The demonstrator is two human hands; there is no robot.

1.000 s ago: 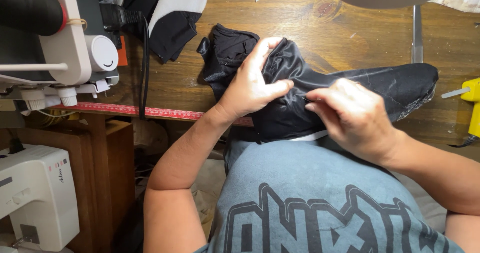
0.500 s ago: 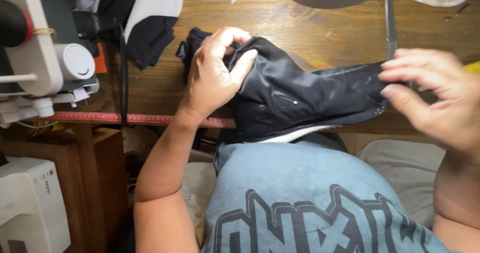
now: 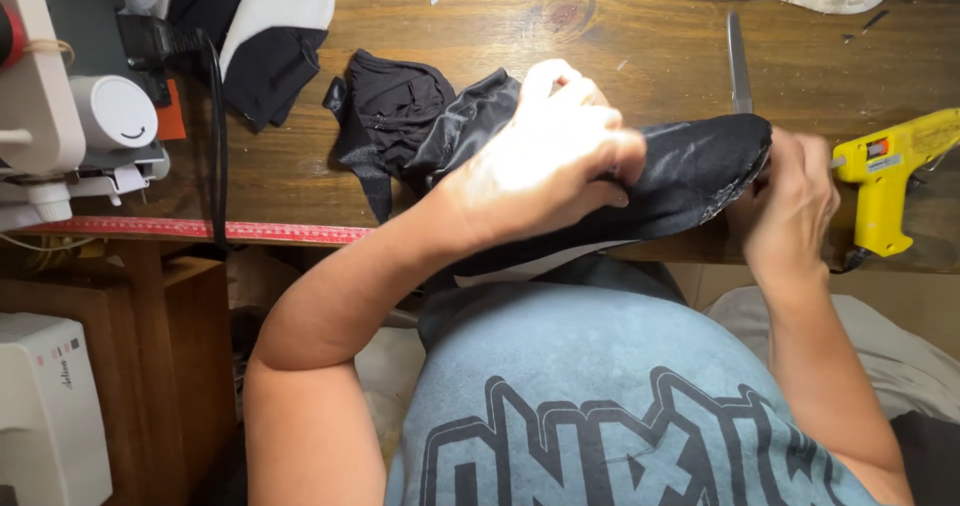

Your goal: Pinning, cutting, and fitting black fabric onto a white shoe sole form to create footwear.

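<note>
My left hand lies clamped over the middle of the black satin shoe piece, grip closed on it, at the near edge of the wooden surface. My right hand pinches its pointed end, grip narrow. A yellow glue gun lies just beside, toward the right edge. Loose black fabric lies to the left, touching the piece.

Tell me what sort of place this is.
Likely a sewing or shoemaking workbench: a white sewing machine stands on the wooden table, a yellow glue gun lies beside it, and both hands work black fabric into a shoe-like shape.
</note>
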